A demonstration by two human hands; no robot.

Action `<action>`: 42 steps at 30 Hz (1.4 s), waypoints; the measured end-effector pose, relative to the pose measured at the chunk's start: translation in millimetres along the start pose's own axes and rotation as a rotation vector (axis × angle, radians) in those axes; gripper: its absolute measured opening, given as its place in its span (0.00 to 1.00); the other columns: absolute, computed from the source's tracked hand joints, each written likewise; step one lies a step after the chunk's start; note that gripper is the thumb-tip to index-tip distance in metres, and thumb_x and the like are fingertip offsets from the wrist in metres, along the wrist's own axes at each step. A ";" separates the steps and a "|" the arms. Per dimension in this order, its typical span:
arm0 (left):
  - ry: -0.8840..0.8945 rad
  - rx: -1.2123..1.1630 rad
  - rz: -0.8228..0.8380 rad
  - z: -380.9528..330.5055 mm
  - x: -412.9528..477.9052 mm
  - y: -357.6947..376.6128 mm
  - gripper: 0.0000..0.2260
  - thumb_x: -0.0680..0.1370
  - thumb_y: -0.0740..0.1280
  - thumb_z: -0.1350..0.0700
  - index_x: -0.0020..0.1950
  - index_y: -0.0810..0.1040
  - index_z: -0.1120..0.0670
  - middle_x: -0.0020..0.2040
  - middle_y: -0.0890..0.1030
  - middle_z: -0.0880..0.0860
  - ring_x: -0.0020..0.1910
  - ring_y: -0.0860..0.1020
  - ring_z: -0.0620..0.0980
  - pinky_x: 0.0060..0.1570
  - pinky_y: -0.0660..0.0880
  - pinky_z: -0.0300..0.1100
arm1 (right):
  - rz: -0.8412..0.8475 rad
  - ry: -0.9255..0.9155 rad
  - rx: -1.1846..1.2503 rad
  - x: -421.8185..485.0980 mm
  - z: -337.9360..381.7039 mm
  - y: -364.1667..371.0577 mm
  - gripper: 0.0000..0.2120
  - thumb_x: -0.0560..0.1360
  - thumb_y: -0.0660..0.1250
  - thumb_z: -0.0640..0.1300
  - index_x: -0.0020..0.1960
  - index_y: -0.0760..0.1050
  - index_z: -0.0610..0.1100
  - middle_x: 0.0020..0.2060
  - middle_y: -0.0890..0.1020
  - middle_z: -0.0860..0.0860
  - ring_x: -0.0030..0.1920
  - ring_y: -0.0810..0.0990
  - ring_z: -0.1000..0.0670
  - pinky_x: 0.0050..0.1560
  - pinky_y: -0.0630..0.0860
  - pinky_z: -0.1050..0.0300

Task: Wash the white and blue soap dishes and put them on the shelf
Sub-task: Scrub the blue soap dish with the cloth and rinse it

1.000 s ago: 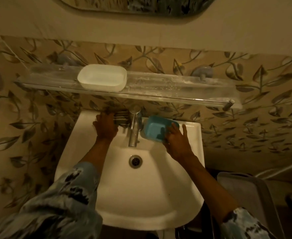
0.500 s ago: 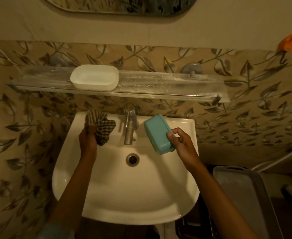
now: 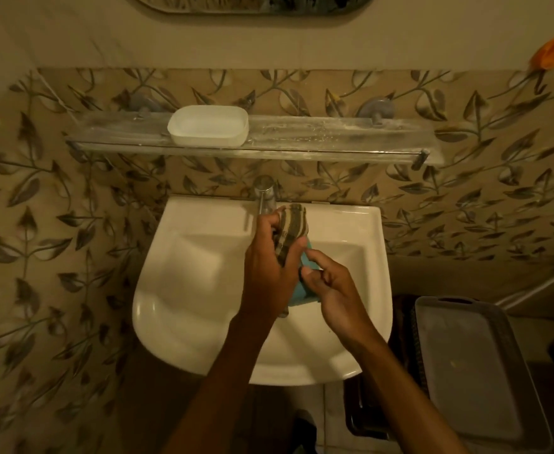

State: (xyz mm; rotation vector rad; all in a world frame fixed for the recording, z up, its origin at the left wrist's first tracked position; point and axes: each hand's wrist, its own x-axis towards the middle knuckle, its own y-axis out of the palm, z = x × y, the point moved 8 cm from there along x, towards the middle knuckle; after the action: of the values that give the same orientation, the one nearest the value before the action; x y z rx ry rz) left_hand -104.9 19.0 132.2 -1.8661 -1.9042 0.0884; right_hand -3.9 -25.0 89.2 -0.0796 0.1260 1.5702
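Over the white ceramic basin (image 3: 184, 290), my left hand (image 3: 266, 273) grips a striped cloth (image 3: 290, 229) against the blue plastic soap dish (image 3: 305, 294), pinched in my right hand (image 3: 334, 296). The white rounded soap dish (image 3: 208, 125) sits on the glass shelf (image 3: 318, 139) above the basin.

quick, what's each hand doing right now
Left hand: closed on the striped brown cloth.
Right hand: closed on the blue plastic soap dish.

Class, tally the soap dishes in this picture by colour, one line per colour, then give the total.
White soap dish, on the shelf: 1
Blue soap dish, held over the sink: 1
Total: 2
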 end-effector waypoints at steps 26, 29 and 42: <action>-0.054 -0.048 0.074 -7.8 -87.3 9.6 0.17 0.79 0.57 0.60 0.68 0.64 0.48 0.72 0.67 0.50 0.62 0.72 0.35 0.51 0.76 0.28 | -0.047 0.101 0.426 -33.5 -6.8 -4.8 0.20 0.79 0.56 0.32 0.66 0.73 0.48 0.57 0.83 0.44 0.53 0.84 0.48 0.45 0.80 0.60; -0.043 -0.020 0.054 0.9 -90.1 8.3 0.20 0.78 0.59 0.65 0.69 0.64 0.53 0.71 0.63 0.40 0.66 0.66 0.34 0.55 0.71 0.24 | -0.071 0.172 0.557 -32.1 -17.6 -5.0 0.24 0.77 0.54 0.28 0.67 0.70 0.46 0.55 0.84 0.43 0.48 0.85 0.50 0.39 0.81 0.59; -0.049 0.117 0.091 -5.0 -34.8 4.1 0.13 0.79 0.60 0.62 0.62 0.69 0.52 0.57 0.79 0.53 0.54 0.79 0.47 0.48 0.71 0.21 | 0.154 0.248 0.345 -32.3 -27.5 11.3 0.28 0.65 0.61 0.39 0.65 0.70 0.52 0.48 0.84 0.47 0.46 0.81 0.47 0.42 0.81 0.53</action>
State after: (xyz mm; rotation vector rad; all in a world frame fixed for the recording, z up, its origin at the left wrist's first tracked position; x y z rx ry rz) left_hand -100.4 -15.5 125.3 -1.8865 -1.8053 0.2719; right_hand -15.9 -60.6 66.5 0.0077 0.6073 1.6653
